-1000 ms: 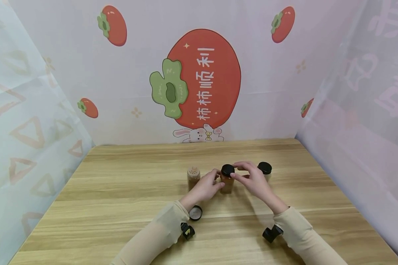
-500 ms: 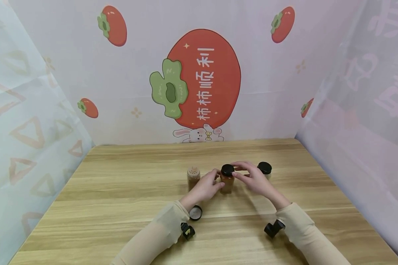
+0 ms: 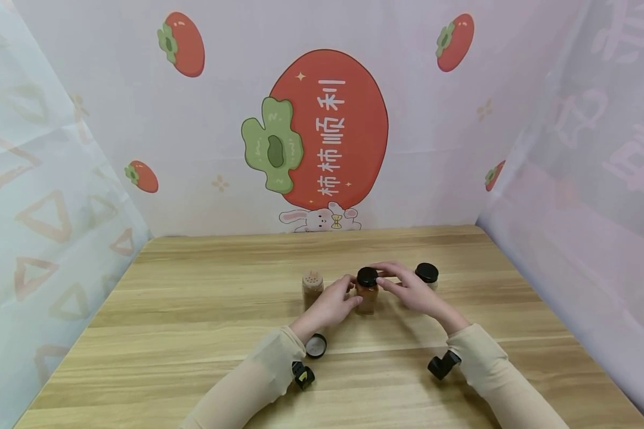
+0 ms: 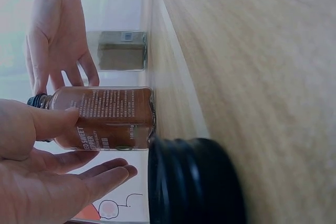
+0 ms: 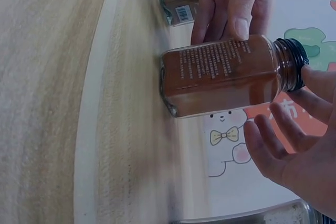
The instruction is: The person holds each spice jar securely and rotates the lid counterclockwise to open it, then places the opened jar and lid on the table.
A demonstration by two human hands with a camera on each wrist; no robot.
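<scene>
A square glass jar of reddish-brown spice, its label partly reading "sweet pepper" in the left wrist view, stands upright on the table with a black lid on its neck. My left hand holds the jar's body from the left, thumb against the near side. From the right, my right hand pinches the lid, with thumb and index finger at its edge; the other fingers stay spread off the glass. In the head view, an uncapped spice jar with a perforated shaker top stands left of it.
A loose black lid lies hollow side up near my left wrist. Behind my right hand stands another jar with a black cap. Printed cloth walls rise at the back and sides of the wooden table.
My right hand has shifted slightly around the lid, its thumb a little to the right and its wrist turned a bit outward. The left hand and the jar stay in place.
</scene>
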